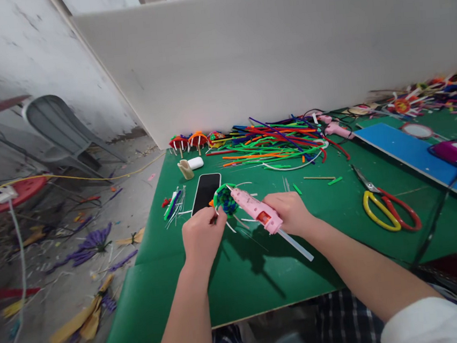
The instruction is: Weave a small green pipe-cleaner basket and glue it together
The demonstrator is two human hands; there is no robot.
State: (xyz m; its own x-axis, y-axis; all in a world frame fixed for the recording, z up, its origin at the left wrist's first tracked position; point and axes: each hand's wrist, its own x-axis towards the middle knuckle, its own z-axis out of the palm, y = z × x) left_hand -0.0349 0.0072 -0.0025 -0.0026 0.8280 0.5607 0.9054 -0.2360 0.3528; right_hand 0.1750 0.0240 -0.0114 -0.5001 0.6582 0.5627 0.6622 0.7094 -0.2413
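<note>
So on my feed the right hand is closed around a pink glue gun, nozzle right up against a little green and blue woven piece. The left hand pinches that piece at its edge, just above the green mat. A black phone lies just beside it on the left. Further back there's a messy pile of coloured strips, and yellow and red scissors sit well off to the right, near a blue board.
</note>
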